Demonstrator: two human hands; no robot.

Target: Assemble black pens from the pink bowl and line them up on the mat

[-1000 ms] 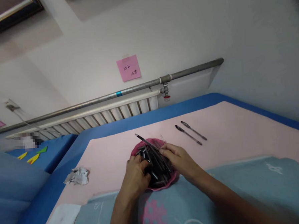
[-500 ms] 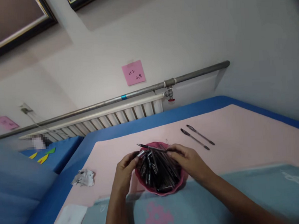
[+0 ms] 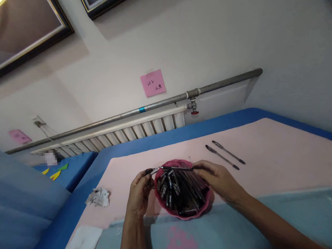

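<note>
Between the thumb and fingers of my left hand (image 3: 139,195) is a small pen cap (image 3: 154,171), its clear part pointing right. My right hand (image 3: 217,179) pinches a black pen (image 3: 176,168) by its rear part. The pen lies almost level, its tip pointing left at the cap's end; whether they touch I cannot tell. Below both hands stands a pink basket (image 3: 170,214) with a wavy rim, filled with pen caps (image 3: 168,191) and uncapped clear pen barrels (image 3: 190,190). My right fingers are beside its rim.
Two capped pens (image 3: 228,152) lie side by side on the pink sheet (image 3: 256,149) at the right. A crumpled paper (image 3: 99,197) and a smudged white sheet (image 3: 79,244) are at the left. Teal cloth (image 3: 224,229) covers the near side. Behind are a radiator (image 3: 138,131) and pipe.
The pen in my right hand has swung level and its tip has come to the cap in my left hand. My head view has shifted slightly.
</note>
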